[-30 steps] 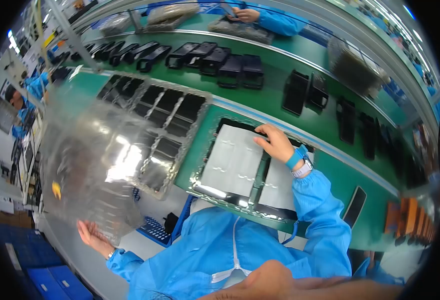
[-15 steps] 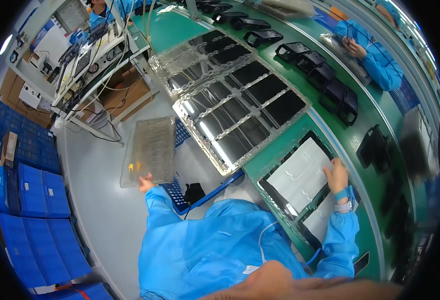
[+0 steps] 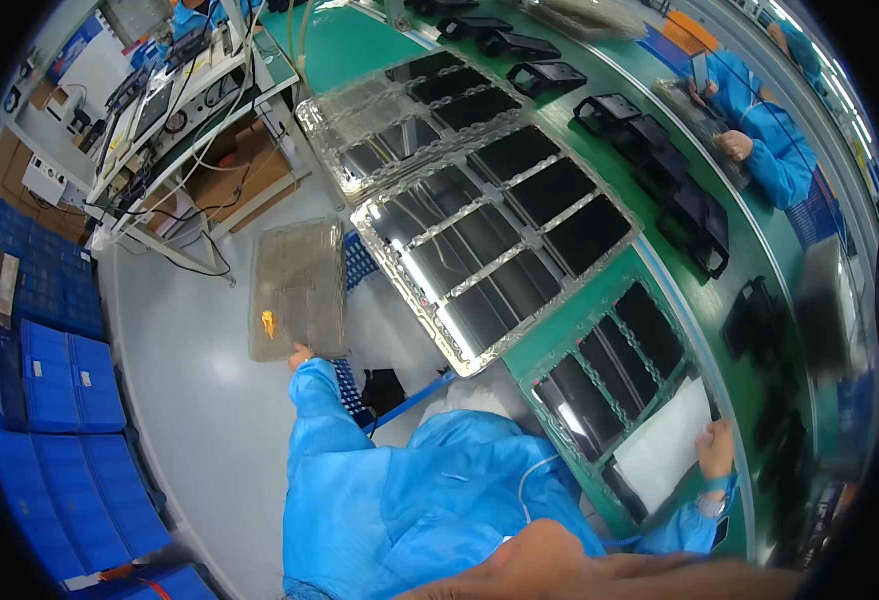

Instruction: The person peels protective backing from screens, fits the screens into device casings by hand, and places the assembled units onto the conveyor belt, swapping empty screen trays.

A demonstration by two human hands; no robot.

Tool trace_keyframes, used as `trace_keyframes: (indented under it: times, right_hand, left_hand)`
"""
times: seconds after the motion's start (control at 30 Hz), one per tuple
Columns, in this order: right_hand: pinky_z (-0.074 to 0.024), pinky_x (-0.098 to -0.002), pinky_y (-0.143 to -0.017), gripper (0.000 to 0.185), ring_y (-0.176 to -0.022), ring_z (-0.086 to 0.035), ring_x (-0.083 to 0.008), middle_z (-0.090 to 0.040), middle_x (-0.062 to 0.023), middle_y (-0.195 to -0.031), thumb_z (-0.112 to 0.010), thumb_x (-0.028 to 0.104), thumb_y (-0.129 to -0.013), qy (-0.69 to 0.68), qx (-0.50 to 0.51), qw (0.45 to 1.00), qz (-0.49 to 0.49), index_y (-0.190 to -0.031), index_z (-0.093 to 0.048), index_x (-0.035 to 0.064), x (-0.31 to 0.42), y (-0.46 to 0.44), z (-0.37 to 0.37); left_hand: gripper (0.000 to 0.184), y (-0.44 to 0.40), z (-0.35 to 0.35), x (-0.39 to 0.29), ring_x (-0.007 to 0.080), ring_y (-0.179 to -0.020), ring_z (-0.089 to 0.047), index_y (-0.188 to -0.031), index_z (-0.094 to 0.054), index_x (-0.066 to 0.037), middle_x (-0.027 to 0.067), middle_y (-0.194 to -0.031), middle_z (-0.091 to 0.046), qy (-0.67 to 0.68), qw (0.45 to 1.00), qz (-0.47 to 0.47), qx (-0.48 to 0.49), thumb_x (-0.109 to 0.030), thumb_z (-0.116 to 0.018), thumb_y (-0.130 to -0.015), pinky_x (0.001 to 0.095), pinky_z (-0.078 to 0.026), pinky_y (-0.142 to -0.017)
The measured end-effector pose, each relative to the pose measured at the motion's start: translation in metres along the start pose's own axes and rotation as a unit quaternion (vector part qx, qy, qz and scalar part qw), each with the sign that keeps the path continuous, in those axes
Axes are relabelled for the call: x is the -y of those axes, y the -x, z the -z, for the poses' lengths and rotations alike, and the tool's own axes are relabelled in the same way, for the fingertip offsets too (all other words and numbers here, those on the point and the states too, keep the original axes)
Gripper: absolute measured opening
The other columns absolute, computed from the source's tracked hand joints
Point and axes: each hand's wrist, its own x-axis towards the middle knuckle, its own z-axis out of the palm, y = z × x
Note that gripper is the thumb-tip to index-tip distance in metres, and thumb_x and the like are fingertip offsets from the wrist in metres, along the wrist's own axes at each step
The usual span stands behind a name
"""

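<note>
My left hand (image 3: 302, 356) grips the near edge of a clear plastic tray (image 3: 300, 270), held out over the floor. The tray carries a small yellow mark. My right hand (image 3: 717, 450), fingers curled in, is at the right edge of a white sheet (image 3: 665, 450). That sheet covers the near part of a small clear tray (image 3: 605, 462) on the green bench. Dark glossy flat panels (image 3: 615, 355) show uncovered in the tray's far part. Farther along are two larger clear trays of dark panels, the nearer one (image 3: 460, 362) beside the small tray.
Black plastic frames (image 3: 695, 230) line the green bench (image 3: 550, 325) beyond the trays. A blue basket (image 3: 415, 400) with clear plastic stands at my front. Blue bins (image 3: 50, 370) are stacked at left. A co-worker in blue (image 3: 775, 150) sits across the bench.
My right hand and the white sheet have moved nearer to me, uncovering the dark panels in the small tray's far part. The tray in my left hand has turned slightly.
</note>
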Motion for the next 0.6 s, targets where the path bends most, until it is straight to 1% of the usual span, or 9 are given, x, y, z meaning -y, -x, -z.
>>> trace_keyframes:
  times: [0.17, 0.23, 0.33, 0.37, 0.43, 0.47, 0.53, 0.57, 0.6]
  right_hand:
    - [-0.0396, -0.0401, -0.097, 0.046, -0.11, -0.052, -0.038, -0.055, -0.0223, -0.115, -0.066, 0.002, -0.073, -0.031, -0.007, 0.996, -0.084, -0.116, -0.051, -0.0036, 0.022, 0.006, 0.002]
    - [-0.0395, -0.0399, -0.098, 0.047, -0.11, -0.052, -0.0375, -0.056, -0.022, -0.115, -0.065, 0.002, -0.072, -0.035, -0.002, 0.998, -0.055, -0.116, -0.051, -0.0036, -0.001, 0.004, -0.006]
    - [-0.0388, -0.0389, -0.099, 0.049, -0.11, -0.052, -0.0366, -0.055, -0.0214, -0.115, -0.063, 0.003, -0.069, -0.03, 0.005, 0.999, -0.013, -0.117, -0.052, -0.0033, 0.014, -0.005, 0.002]
    - [-0.0384, -0.0385, -0.1, 0.051, -0.11, -0.052, -0.0363, -0.055, -0.0213, -0.115, -0.062, 0.003, -0.068, -0.025, 0.01, 1.0, 0.002, -0.117, -0.052, -0.0032, 0.022, -0.008, 0.006]
    - [-0.0415, -0.0379, -0.095, 0.051, -0.105, -0.054, -0.035, -0.056, -0.0207, -0.11, -0.06, 0.004, -0.067, -0.041, -0.004, 0.999, 0.01, -0.117, -0.052, -0.0033, 0.011, -0.011, -0.003]
    - [-0.043, -0.0375, -0.092, 0.051, -0.102, -0.055, -0.0344, -0.057, -0.0205, -0.108, -0.059, 0.005, -0.066, -0.05, -0.013, 0.999, 0.013, -0.116, -0.052, -0.0033, 0.006, -0.012, -0.006]
    - [-0.0453, -0.0374, -0.084, 0.047, -0.094, -0.057, -0.032, -0.058, -0.0192, -0.1, -0.06, 0.006, -0.067, -0.008, 0.059, 0.997, -0.059, -0.112, -0.053, -0.004, 0.009, -0.016, 0.002]
    - [-0.0465, -0.0374, -0.08, 0.045, -0.09, -0.058, -0.0309, -0.059, -0.0186, -0.096, -0.061, 0.006, -0.067, 0.011, 0.094, 0.991, -0.096, -0.11, -0.054, -0.0043, 0.011, -0.019, 0.007]
    - [-0.0466, -0.0361, -0.076, 0.042, -0.085, -0.058, -0.0282, -0.06, -0.0172, -0.092, -0.061, 0.006, -0.067, -0.02, 0.081, 0.994, -0.076, -0.108, -0.055, -0.0046, 0.018, -0.02, 0.008]
  left_hand:
    - [0.059, -0.023, -0.039, 0.003, 0.042, -0.084, -0.065, -0.091, -0.064, 0.007, 0.0266, -0.093, -0.066, 0.044, 0.998, 0.023, -0.032, -0.051, -0.064, -0.079, 0.0485, -0.051, -0.075]
    - [0.058, -0.012, -0.027, 0.005, 0.0424, -0.088, -0.064, -0.097, -0.062, 0.008, 0.0273, -0.098, -0.066, 0.087, 0.996, 0.021, -0.013, -0.046, -0.068, -0.077, 0.0478, -0.051, -0.077]
    - [0.05, 0.007, 0.007, -0.015, 0.0399, -0.092, -0.064, -0.108, -0.058, 0.008, 0.026, -0.106, -0.064, 0.157, 0.982, 0.097, 0.05, -0.026, -0.074, -0.075, 0.0453, -0.051, -0.081]
    - [0.05, 0.011, 0.01, -0.016, 0.0381, -0.092, -0.064, -0.109, -0.057, 0.008, 0.0248, -0.107, -0.064, 0.232, 0.965, 0.116, 0.045, -0.021, -0.075, -0.073, 0.0448, -0.051, -0.082]
    - [0.051, 0.011, 0.011, -0.013, 0.0344, -0.093, -0.063, -0.113, -0.056, 0.008, 0.0223, -0.109, -0.063, 0.376, 0.914, 0.151, 0.033, -0.01, -0.077, -0.07, 0.0438, -0.05, -0.084]
    - [0.051, 0.012, 0.013, -0.01, 0.0336, -0.092, -0.063, -0.114, -0.055, 0.008, 0.0215, -0.109, -0.063, 0.397, 0.906, 0.143, 0.036, -0.006, -0.076, -0.07, 0.0439, -0.05, -0.085]
    - [0.054, 0.008, 0.012, 0.003, 0.0319, -0.091, -0.062, -0.116, -0.054, 0.008, 0.0199, -0.109, -0.063, 0.44, 0.888, 0.125, 0.046, 0.001, -0.076, -0.068, 0.0441, -0.049, -0.086]
    - [0.052, 0.006, 0.01, 0.007, 0.0321, -0.093, -0.062, -0.116, -0.054, 0.008, 0.0202, -0.11, -0.063, 0.464, 0.881, 0.075, 0.059, -0.003, -0.076, -0.07, 0.0437, -0.049, -0.086]
    - [0.051, 0.0, 0.003, 0.013, 0.0323, -0.094, -0.062, -0.116, -0.054, 0.008, 0.0205, -0.111, -0.063, 0.487, 0.87, 0.024, 0.073, -0.006, -0.075, -0.072, 0.0432, -0.049, -0.086]
